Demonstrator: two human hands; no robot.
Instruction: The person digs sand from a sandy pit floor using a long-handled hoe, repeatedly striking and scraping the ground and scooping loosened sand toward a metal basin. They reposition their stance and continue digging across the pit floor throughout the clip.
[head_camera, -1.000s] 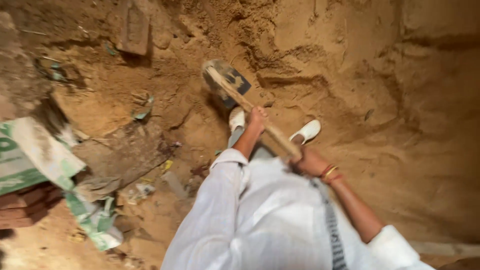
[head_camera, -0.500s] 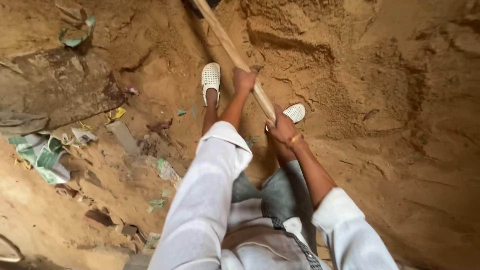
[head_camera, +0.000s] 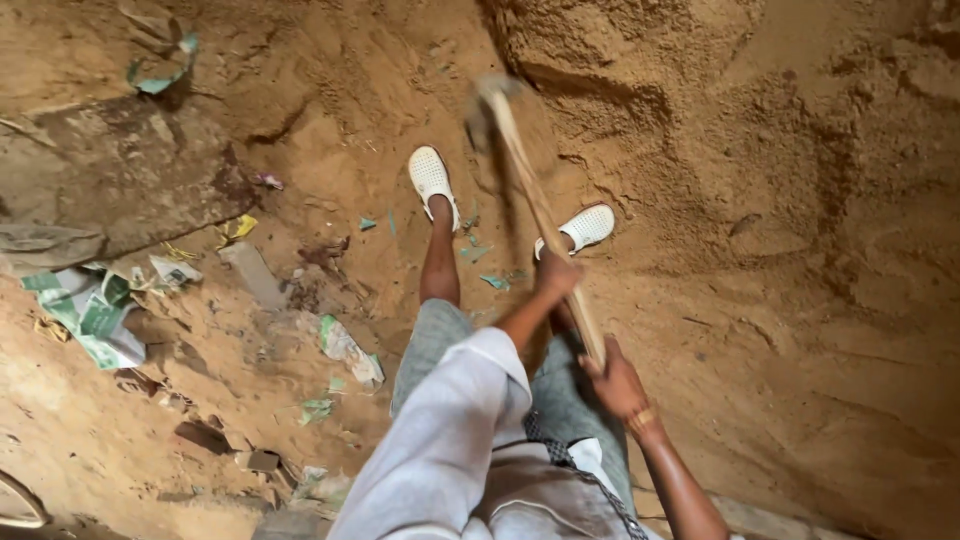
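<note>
Both hands grip the long wooden handle of a digging tool. My left hand holds it at mid-length, and my right hand holds it lower, near the end. The tool's blurred head is raised over the sandy ground ahead of my feet. I stand in white perforated shoes, the left one forward and the right one beside the handle. White sleeves cover my arms.
A heap of loose sand rises ahead and to the right. A dark flat slab lies at the left. Torn green and white bags and scraps of litter are scattered over the left ground.
The tool's head has swung back into view above the sand, blurred with motion. My hands have slid lower in the picture along the handle, and the view has shifted slightly.
</note>
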